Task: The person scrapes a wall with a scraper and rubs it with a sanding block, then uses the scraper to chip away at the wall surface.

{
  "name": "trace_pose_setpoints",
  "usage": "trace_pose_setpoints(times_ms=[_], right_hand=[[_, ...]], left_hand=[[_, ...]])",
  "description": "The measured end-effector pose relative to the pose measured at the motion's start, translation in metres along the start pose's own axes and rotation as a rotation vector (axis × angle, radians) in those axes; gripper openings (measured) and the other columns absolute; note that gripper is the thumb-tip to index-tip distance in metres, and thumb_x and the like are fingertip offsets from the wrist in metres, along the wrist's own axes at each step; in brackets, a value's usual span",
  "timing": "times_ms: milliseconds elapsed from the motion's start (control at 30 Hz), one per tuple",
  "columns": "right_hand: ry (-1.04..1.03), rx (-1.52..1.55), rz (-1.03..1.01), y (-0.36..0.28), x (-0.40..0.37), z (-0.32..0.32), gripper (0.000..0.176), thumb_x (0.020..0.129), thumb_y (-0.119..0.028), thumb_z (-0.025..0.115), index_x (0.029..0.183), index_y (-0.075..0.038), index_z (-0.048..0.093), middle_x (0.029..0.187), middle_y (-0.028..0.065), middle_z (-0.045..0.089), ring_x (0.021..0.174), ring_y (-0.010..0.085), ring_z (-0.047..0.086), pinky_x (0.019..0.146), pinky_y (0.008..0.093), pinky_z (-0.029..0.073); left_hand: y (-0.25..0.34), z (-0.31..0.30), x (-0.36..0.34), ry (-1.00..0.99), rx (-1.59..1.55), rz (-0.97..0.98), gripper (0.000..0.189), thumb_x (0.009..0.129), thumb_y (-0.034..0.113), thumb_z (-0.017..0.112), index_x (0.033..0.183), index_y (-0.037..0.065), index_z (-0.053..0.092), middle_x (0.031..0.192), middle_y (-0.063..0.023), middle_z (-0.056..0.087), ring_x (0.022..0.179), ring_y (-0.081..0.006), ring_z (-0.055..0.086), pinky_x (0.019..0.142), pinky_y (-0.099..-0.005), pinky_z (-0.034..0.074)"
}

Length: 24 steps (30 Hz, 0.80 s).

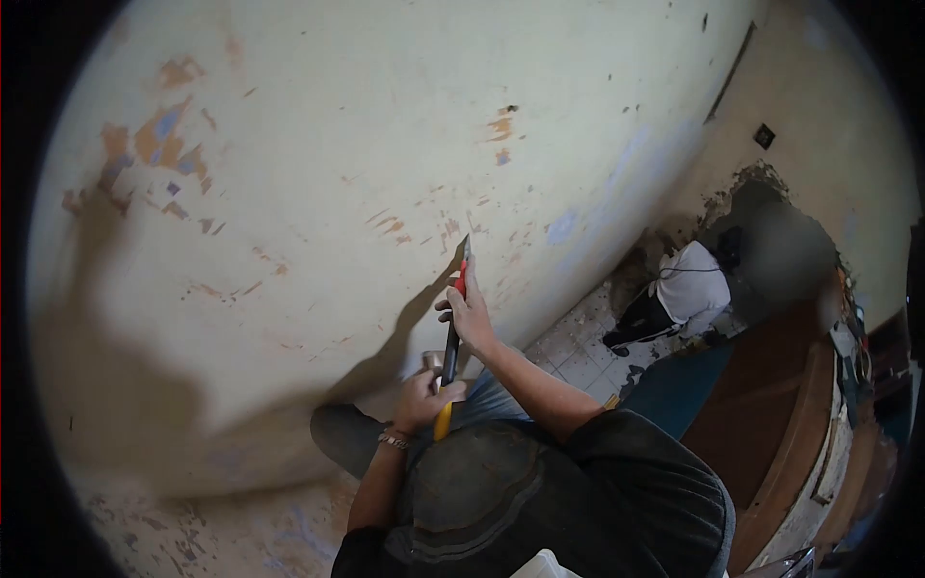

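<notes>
My left hand [421, 400], with a bracelet at its wrist, is closed around the lower part of a long tool [451, 352] with red, black and yellow parts. Higher up, my right hand [469, 313] grips the same tool near its red part. Its pointed metal tip meets or nearly meets the pale wall [318, 193]; contact is unclear. Beside my left hand is a small metallic, rounded thing [433, 362], partly hidden by the fingers. Around the tip the wall has small scraped marks.
A person in a white shirt [694, 284] bends over at the right, by a dark broken patch [780, 241] in the wall. Light floor tiles [578, 342] lie below. Brown wooden furniture [771, 405] stands at the right. Dark cap and clothing fill the lower middle.
</notes>
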State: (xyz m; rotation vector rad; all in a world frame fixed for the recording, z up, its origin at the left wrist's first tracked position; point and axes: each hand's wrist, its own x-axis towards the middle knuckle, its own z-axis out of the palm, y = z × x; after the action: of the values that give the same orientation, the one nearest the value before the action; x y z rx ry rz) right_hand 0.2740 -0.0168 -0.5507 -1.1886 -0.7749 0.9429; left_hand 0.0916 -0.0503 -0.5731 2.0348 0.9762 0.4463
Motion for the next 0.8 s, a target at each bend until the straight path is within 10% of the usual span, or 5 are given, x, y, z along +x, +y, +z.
trace_pose_setpoints(times_ms=[167,467,633,800], right_hand=[[-0.165,-0.007,-0.120,0.010,-0.016,-0.034,0.080,0.097,-0.015,0.048,0.151,-0.010,-0.012,0.142,0.0211,0.038,0.109,0.0255,0.055,0.096,0.0343,0.042],[-0.448,0.173,0.174,0.027,-0.091,-0.071,0.063,0.096,-0.018,0.054,0.149,-0.003,0.023,0.132,0.0102,0.048,0.112,0.0185,0.051,0.095,0.0320,0.041],[-0.469,0.144,0.237,0.044,-0.086,-0.067,0.027,0.097,-0.014,0.054,0.120,-0.001,0.053,0.111,0.0024,0.057,0.106,0.0133,0.051,0.092,0.0287,0.041],[-0.470,0.159,0.104,0.042,-0.088,-0.050,0.043,0.099,-0.018,0.050,0.137,-0.001,0.042,0.119,0.0053,0.057,0.113,0.0160,0.049,0.097,0.0310,0.039]], left_hand=[[0.014,0.007,0.006,-0.075,-0.156,0.021,0.030,0.082,0.027,0.067,0.098,0.001,0.067,0.090,-0.0177,0.067,0.081,-0.0267,0.065,0.075,-0.0358,0.049],[0.025,0.002,0.002,0.043,-0.056,0.249,0.029,0.082,0.030,0.064,0.098,0.005,0.064,0.101,-0.0189,0.061,0.089,-0.0389,0.062,0.078,-0.0458,0.050],[0.035,0.004,-0.006,0.128,-0.001,0.274,0.025,0.082,0.025,0.065,0.096,0.005,0.063,0.100,-0.0198,0.060,0.090,-0.0385,0.061,0.077,-0.0461,0.050],[0.016,0.003,-0.019,0.230,0.035,0.235,0.024,0.081,0.024,0.064,0.096,0.005,0.064,0.100,-0.0197,0.060,0.090,-0.0384,0.061,0.078,-0.0461,0.050]])
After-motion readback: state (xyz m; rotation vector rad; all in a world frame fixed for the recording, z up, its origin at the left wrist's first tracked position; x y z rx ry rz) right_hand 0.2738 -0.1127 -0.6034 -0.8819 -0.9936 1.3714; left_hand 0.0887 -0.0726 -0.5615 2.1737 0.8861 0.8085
